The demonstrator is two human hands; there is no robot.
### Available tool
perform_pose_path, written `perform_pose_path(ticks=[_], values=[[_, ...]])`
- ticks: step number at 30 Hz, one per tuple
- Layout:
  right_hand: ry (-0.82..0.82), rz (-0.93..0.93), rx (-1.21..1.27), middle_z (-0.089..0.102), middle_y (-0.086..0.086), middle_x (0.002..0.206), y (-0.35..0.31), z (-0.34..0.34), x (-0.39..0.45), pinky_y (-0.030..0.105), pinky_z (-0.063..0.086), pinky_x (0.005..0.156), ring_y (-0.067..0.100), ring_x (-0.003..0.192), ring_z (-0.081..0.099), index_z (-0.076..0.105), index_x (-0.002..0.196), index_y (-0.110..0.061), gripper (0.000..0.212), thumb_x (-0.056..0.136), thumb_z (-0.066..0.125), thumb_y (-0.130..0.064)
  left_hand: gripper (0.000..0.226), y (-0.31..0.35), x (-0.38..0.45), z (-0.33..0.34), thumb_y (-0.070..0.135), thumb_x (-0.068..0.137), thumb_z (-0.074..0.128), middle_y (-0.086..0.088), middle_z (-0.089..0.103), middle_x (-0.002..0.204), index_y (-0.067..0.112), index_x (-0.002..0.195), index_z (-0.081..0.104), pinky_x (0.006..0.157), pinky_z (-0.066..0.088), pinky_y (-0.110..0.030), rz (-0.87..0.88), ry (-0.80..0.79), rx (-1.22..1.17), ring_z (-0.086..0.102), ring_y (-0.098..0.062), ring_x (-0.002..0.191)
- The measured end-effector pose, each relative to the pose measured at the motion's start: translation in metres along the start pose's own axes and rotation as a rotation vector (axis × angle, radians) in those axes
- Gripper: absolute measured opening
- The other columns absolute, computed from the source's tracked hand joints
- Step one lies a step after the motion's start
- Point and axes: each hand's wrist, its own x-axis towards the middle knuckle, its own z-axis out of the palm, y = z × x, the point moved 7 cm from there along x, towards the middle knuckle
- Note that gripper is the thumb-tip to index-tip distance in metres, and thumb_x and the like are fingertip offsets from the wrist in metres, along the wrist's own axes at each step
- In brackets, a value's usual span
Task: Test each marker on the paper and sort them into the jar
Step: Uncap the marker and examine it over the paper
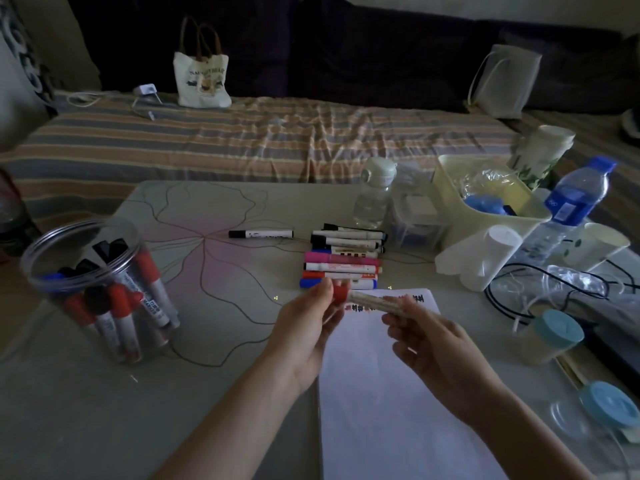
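Over by the desk's [86, 393] left edge stands a clear jar [100, 289] with red, black and blue markers upright inside it. Further right, near the middle, a lone black marker [261, 234] lies apart from a row of markers [344, 259] stacked side by side, black ones at the back, then pink, red and blue. Just in front of that row the left hand [311, 327] pinches the red cap end of a red marker [367, 299], and the right hand [436, 344] grips its barrel, the pen held level above the top edge of the paper [398, 410], where red and black scribbles show. Toward the right edge sit a cream basket [491, 216] and a water bottle [571, 209].
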Motion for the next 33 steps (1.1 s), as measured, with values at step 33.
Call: perform_pose_path(ticks=[33], values=[[0.292,-0.34,-0.305,0.059,0.006,0.07,-0.026,-0.081,0.02,0.022,0.042,0.053,0.014,0.062,0.049,0.07,0.093,-0.015,0.023,0.077,0.073,-0.032,0.029,-0.009,0.022,0.005,0.028,0.088,0.063,0.007,0.058,0.112,0.024,0.117,0.065,0.083,0.05,-0.034,0.744,-0.092,1.806,0.054,-0.016,0.104]])
